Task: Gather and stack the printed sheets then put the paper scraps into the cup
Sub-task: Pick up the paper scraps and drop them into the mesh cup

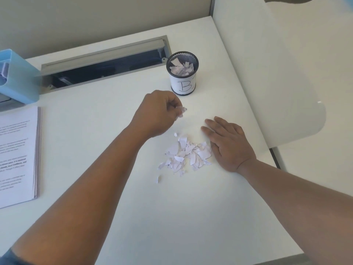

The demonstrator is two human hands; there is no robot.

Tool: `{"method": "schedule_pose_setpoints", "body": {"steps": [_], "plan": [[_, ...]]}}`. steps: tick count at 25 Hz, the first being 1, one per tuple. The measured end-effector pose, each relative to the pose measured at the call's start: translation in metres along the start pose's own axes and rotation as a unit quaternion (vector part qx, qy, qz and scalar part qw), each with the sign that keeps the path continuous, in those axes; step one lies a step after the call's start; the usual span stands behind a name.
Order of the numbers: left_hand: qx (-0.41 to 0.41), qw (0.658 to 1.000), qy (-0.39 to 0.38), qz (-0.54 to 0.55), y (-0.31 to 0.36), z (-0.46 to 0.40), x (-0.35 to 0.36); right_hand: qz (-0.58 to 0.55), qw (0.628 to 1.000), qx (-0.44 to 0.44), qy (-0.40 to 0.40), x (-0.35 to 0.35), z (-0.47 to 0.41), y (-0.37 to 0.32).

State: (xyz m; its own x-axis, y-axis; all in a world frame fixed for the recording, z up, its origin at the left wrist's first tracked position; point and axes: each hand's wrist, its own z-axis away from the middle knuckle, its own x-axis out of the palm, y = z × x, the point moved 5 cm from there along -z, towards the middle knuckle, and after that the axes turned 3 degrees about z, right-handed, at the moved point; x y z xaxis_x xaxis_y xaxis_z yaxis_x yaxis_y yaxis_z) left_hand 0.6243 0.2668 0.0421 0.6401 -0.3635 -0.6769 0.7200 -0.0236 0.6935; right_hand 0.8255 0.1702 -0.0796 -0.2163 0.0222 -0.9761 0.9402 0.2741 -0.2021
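- Pile of torn paper scraps [184, 154] lies on the white desk [191, 207], mid-right; too many to count, a few strays at its near-left fringe.
- Left hand [158, 113] is raised above the desk between pile and cup, fingers curled round a small bunch of scraps [181, 111] that pokes out at the fingertips.
- Right hand [227, 144] lies flat, palm down, fingers straight and together, touching the pile's right side; holds nothing.
- One black mesh cup [182, 73], wrapped in a white label with a handwritten "B", stands upright beyond the left hand, near it; scraps already inside, roughly half full.
- One stack of printed sheets [18, 155] lies squared up at the left edge of view, well apart from the pile; sheet count cannot be told.
- Bare desk between stack and pile, and all along the near side.
- Desk's right edge is just beyond the right hand; a white panel [286, 73] stands past it.
- One open cable slot [103, 64] with a grey flap is sunk in the desk behind, left of the cup.
- One light-blue box [21, 77] sits at far left, behind the stack; contents unclear.
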Motion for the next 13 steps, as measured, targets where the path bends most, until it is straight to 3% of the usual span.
{"method": "schedule_pose_setpoints", "body": {"steps": [3, 6, 9, 13], "plan": [[0.072, 0.99, 0.113, 0.038, 0.02, -0.027, -0.026, -0.001, 1.0, -0.001, 0.001, 0.0, 0.0, -0.001], [0.125, 0.978, 0.16, 0.046, 0.036, -0.066, -0.037, -0.003, 1.0, -0.002, 0.004, -0.001, 0.0, -0.001], [0.139, 0.978, 0.153, -0.012, 0.039, -0.099, -0.031, -0.001, 1.0, -0.005, 0.001, 0.0, 0.0, 0.0], [0.119, 0.98, 0.085, -0.133, 0.041, -0.124, -0.024, 0.001, 1.0, -0.001, -0.003, 0.001, 0.001, 0.0]]}}
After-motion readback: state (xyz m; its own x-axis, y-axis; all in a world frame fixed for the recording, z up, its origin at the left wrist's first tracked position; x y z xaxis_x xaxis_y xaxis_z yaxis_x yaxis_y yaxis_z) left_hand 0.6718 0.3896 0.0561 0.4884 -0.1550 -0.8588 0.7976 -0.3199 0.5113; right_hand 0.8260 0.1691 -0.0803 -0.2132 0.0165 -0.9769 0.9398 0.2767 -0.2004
